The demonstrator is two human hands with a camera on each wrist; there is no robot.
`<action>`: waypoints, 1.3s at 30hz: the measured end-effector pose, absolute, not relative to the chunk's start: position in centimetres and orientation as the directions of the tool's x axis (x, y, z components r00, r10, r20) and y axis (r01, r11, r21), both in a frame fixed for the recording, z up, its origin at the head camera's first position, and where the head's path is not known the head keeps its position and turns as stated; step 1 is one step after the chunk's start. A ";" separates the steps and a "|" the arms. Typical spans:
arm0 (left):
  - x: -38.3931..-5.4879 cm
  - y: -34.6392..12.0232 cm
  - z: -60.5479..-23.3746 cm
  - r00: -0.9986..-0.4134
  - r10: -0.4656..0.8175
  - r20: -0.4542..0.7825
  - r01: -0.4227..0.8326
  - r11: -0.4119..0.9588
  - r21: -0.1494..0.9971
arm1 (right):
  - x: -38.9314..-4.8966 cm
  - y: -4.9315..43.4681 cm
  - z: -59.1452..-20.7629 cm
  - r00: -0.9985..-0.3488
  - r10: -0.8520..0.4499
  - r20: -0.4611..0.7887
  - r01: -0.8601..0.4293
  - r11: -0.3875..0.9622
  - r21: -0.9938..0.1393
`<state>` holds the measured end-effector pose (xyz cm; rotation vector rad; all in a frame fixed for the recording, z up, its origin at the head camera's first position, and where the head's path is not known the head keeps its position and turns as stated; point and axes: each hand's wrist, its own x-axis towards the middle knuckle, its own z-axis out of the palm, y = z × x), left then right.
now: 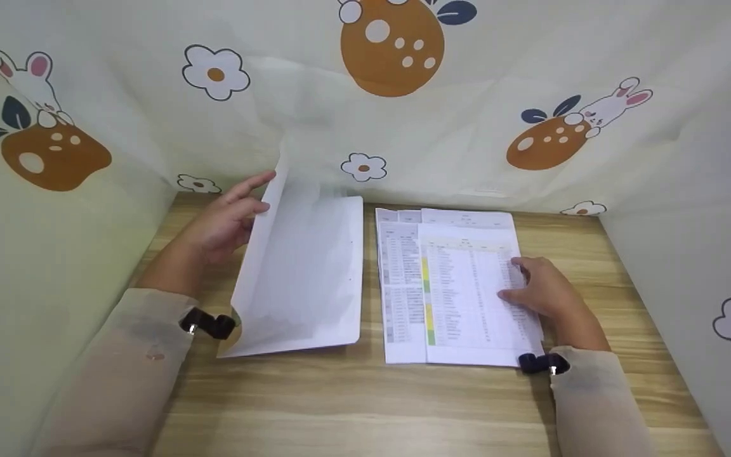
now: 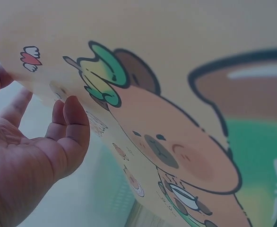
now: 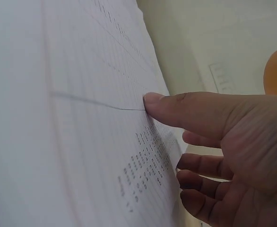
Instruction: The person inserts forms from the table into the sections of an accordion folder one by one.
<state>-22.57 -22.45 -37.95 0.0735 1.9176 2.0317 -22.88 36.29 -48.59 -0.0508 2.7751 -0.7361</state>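
In the head view, a booklet-like folder lies at the left of the table with its white inside showing and its left cover raised. My left hand touches the outer side of that cover with extended fingertips. Seen from the left wrist, the cover's outside bears cartoon animals, and my left hand is at its edge. On the right lie printed sheets, partly overlapping. My right hand pinches the right edge of the top sheet, with its thumb on the printed face.
Wood-grain table extends in front of the papers. A pale cloth printed with rabbits, fruit and flowers walls in the back and both sides. Small black wrist cameras sit at both cuffs.
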 end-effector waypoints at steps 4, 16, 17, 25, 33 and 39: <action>-22.6 -22.4 -38.0 -0.936 0.291 -0.197 -0.214 -0.030 0.976 | -22.6 36.5 -48.5 -0.964 -0.084 -0.251 0.066 0.843 -0.534; -22.6 -22.0 -38.3 -0.934 0.300 -0.193 -0.218 -0.052 0.975 | -22.4 37.2 -47.7 -0.958 0.002 -0.288 0.162 0.829 -0.535; -22.6 -22.0 -38.3 -0.934 0.300 -0.193 -0.217 -0.049 0.975 | -22.4 37.3 -47.6 -0.957 -0.001 -0.289 0.164 0.822 -0.546; -22.7 -22.0 -38.2 -0.934 0.298 -0.197 -0.218 -0.040 0.975 | -22.0 38.3 -47.1 -0.961 -0.025 -0.277 0.164 0.753 -0.637; -22.8 -22.0 -38.3 -0.930 0.309 -0.199 -0.216 -0.021 0.976 | -21.6 39.0 -47.0 -0.954 -0.036 -0.298 0.215 0.612 -0.761; -22.9 -21.9 -38.3 -0.929 0.308 -0.207 -0.223 -0.017 0.975 | -21.3 39.0 -46.5 -0.935 -0.116 -0.336 0.279 0.344 -0.897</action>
